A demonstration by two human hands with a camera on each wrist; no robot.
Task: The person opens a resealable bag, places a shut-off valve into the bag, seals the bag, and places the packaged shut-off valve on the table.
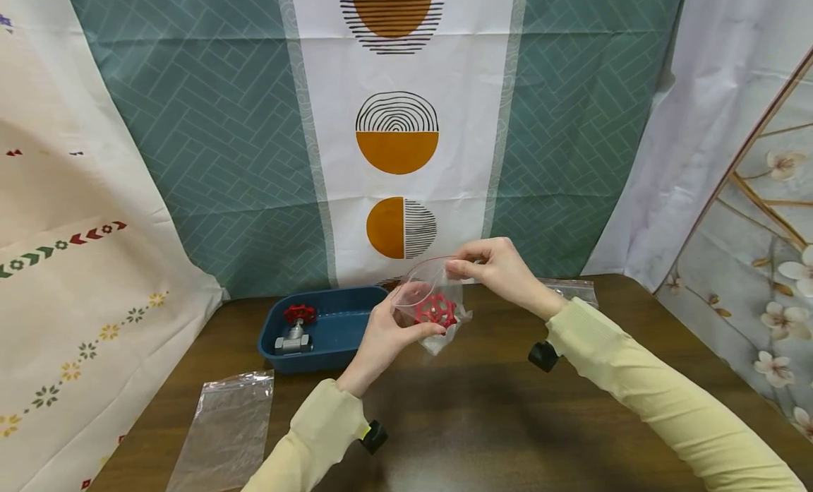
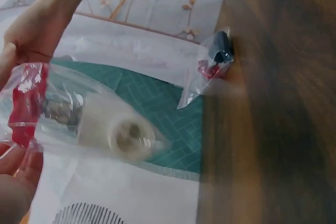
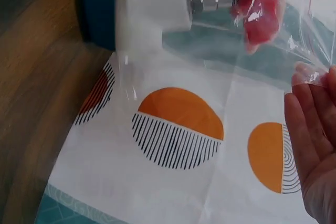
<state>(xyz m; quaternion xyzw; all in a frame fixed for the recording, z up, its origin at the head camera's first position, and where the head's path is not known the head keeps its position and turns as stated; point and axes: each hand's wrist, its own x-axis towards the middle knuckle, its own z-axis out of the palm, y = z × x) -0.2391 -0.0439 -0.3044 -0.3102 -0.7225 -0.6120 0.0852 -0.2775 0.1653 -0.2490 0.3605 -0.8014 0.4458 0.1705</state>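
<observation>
A clear plastic bag (image 1: 434, 351) is held up above the table, tapering downward, with a red-wheeled valve (image 1: 435, 310) inside. In the left wrist view the valve's red wheel (image 2: 27, 103) and pale body (image 2: 126, 132) show through the plastic. My left hand (image 1: 387, 333) grips the bag's side around the wheel, thumb in front. My right hand (image 1: 504, 273) pinches the bag's upper edge between thumb and fingers. In the right wrist view my right hand (image 3: 317, 140) is at the right edge, near the red wheel (image 3: 260, 9).
A blue tray (image 1: 346, 363) at the back left holds another red-wheeled valve (image 1: 295, 337). A flat clear bag (image 1: 229, 428) lies at the front left. At the back right lies a bag (image 2: 197, 80) with a red and dark item inside. Patterned cloth (image 1: 546, 125) hangs behind.
</observation>
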